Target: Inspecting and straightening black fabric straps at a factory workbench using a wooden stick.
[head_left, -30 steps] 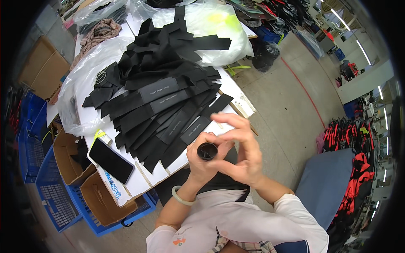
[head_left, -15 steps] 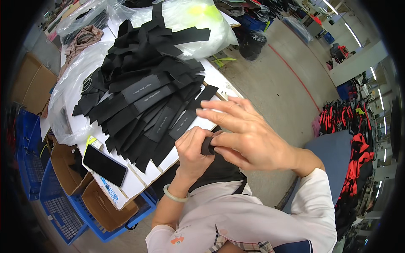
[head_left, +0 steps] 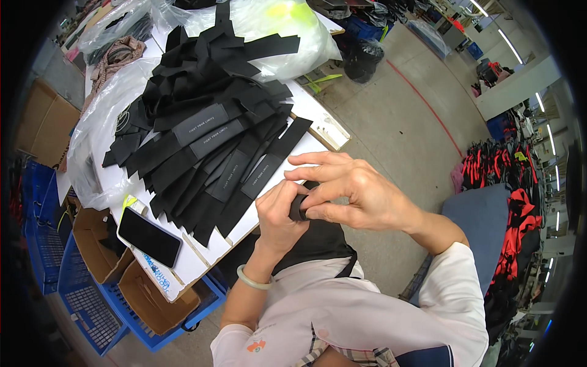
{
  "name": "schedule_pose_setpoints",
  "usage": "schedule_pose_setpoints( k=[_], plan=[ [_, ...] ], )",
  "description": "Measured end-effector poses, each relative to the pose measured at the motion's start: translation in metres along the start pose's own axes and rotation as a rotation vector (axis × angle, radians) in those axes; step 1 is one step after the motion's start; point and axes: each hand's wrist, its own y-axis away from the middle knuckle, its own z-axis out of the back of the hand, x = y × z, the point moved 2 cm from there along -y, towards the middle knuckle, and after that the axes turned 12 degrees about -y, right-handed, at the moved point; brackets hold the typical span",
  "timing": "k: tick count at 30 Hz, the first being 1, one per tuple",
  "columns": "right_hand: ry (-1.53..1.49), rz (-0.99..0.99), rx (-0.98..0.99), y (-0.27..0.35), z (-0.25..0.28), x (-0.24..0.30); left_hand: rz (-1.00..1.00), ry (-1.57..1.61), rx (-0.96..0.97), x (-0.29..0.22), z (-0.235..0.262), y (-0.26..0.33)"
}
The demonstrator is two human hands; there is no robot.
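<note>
Head view: a seated worker's left hand (head_left: 278,214) and right hand (head_left: 354,192) both close on a small rolled black strap (head_left: 298,208), pinched between fingertips just off the near edge of the counter (head_left: 202,248), beside a heap of flat black straps (head_left: 208,140). The roll looks light, soft and springy, likely to uncoil, so a firm pinch across its wound sides seems best.

White table (head_left: 205,254), edge running diagonally. Big heap of black fabric strips (head_left: 208,134) on middle, some with grey label patch. Black phone (head_left: 149,237) flat near front corner, just beside strips. Clear plastic bags (head_left: 98,131) along left side, one more bag (head_left: 275,30) at far end.
</note>
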Motion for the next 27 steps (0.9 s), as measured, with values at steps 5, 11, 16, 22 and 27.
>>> schedule_pose_setpoints(
  k=[5,11,16,22,27],
  plan=[
    [0.111,-0.044,-0.051,-0.002,-0.011,0.007,-0.039,-0.081,0.025,0.004,-0.005,0.005],
    [-0.144,-0.096,-0.07,-0.001,-0.005,0.0,-0.005,-0.047,-0.025,0.002,-0.002,0.001],
    [-0.252,-0.085,0.065,-0.002,0.001,-0.007,-0.026,0.007,0.048,0.002,0.002,0.001],
    [-0.293,-0.175,-0.002,-0.002,-0.002,-0.008,-0.068,-0.119,0.01,0.003,0.001,0.0],
    [-0.43,-0.341,-0.105,0.001,-0.006,-0.017,-0.084,-0.314,0.011,0.004,-0.002,-0.001]
  ],
)
